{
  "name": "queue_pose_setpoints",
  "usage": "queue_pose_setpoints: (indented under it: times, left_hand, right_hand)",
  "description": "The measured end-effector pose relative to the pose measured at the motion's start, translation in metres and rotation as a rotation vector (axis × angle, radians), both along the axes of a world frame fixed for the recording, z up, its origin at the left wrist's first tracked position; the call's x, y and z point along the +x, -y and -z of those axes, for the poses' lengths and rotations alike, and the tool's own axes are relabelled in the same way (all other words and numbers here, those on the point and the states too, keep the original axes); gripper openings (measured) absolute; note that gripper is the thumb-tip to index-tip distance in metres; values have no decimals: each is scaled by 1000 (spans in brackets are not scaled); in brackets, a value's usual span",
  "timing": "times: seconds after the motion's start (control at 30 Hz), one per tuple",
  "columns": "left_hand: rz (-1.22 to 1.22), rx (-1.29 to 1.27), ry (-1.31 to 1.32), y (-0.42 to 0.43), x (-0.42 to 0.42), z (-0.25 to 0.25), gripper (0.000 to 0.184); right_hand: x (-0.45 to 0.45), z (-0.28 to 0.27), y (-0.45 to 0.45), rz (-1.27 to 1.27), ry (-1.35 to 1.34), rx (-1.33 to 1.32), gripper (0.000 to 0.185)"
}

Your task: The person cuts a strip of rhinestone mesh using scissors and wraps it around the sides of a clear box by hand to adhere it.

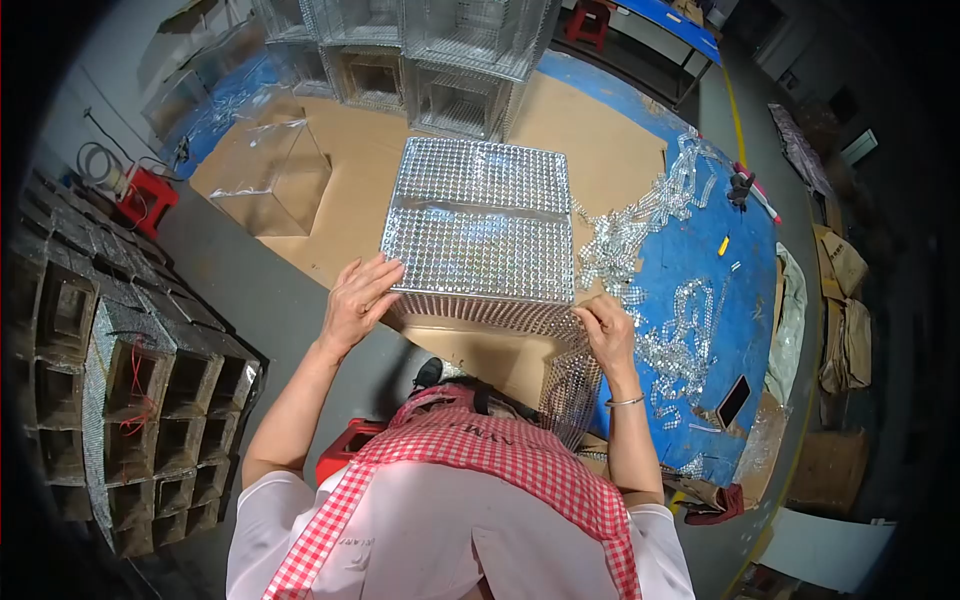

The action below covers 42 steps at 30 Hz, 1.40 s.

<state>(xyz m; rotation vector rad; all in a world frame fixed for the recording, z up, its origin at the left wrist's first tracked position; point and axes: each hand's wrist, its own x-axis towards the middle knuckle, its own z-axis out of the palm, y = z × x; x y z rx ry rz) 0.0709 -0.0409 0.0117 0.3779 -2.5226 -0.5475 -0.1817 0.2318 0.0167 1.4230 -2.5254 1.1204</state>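
Note:
A box covered in silver rhinestone mesh (480, 255) stands in front of me, with a plain seam crossing its top. My left hand (362, 300) is open, its fingers resting against the box's near left corner. At the near right corner, my right hand (607, 330) has thumb and fingers pinched together on the edge of a rhinestone mesh strip. That rhinestone mesh strip (572, 395) hangs below the hand toward my lap. Shadow makes the near side of the box hard to see.
Loose rhinestone strips (625, 245), a yellow-handled tool (724, 246) and a phone (733, 402) lie on the blue table surface (740, 300) at right. A clear box (285, 190) sits on cardboard at left. Stacked clear boxes (460, 50) stand behind; dark cubby-like frames (150, 400) fill the left.

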Motion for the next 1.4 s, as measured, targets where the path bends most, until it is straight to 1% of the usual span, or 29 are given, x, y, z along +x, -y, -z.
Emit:
queue_pose_setpoints:
  times: [0.03, 0.13, 0.23, 0.27, 0.33, 0.43, 0.47, 0.5, 0.57, 0.63, 0.67, 0.73, 0.77, 0.83, 0.93, 1.03, 1.13, 1.23, 1.27, 1.37, 1.4]
  left_hand:
    - [-2, 5, -5, -1, 0, 0, 39]
    - [-11, -67, -20, 0, 0, 7, 41]
    - [-32, -162, -39, 0, -3, 8, 42]
    - [-52, -170, -46, 5, -3, 11, 43]
    - [-100, -185, -58, 24, -5, 17, 45]
    - [-450, -73, -280, 39, -17, 21, 48]
    - [-548, 187, -328, 35, -25, 27, 53]
    - [-661, 329, -348, 25, -28, 25, 50]
    - [-786, 600, -485, 2, -35, 39, 47]
    - [-738, 1171, -566, -38, -32, 46, 45]
    - [-533, 1314, -508, -50, -23, 83, 42]
    - [-55, 1465, -393, -85, -21, 173, 34]
    - [214, 1463, -339, -102, -28, 194, 29]
    - [355, 2311, -183, -113, -55, 133, 23]
    - [367, 2504, -188, -131, -82, 134, 25]
    - [319, 2616, -186, -138, -85, 133, 22]
    - [477, 2627, -238, -142, -88, 134, 17]
    - [477, 2517, -239, -149, -91, 131, 14]
    - [558, 2488, -256, -152, -92, 139, 13]
    - [385, 2502, -127, -155, -81, 136, 11]
    - [363, 2464, -139, -153, -86, 136, 10]
  right_hand:
    - [0, 0, 1, 3, 4, 23, 10]
    - [7, -4, 7, 42, 38, -103, 15]
    - [1, 1, 6, -39, 34, -121, 18]
    - [0, 2, 8, -51, 123, -116, 21]
    - [9, -3, 19, -98, 112, -77, 19]
    - [35, -16, 46, -126, 122, -97, 18]
    - [44, -15, 53, -111, 141, -121, 18]
    - [49, -15, 58, -96, 157, -146, 18]
    - [46, -10, 55, -92, 128, -123, 18]
    - [41, -11, 47, -85, 87, -68, 19]
    - [39, -7, 42, -58, 151, -29, 20]
    - [37, -4, 38, -74, 188, -7, 21]
    - [36, -2, 36, -77, 206, 1, 21]
    - [35, -1, 36, -63, 205, 20, 22]
    - [36, -7, 38, -35, 193, 75, 21]
    - [31, -3, 38, -64, 173, 14, 20]
    - [25, 5, 39, -117, 144, -35, 18]
    - [24, 3, 39, -94, 165, 16, 18]
    - [25, 0, 39, -97, 173, 24, 18]
    - [27, -4, 40, -103, 190, 34, 18]
    - [25, 0, 40, -103, 192, 28, 18]
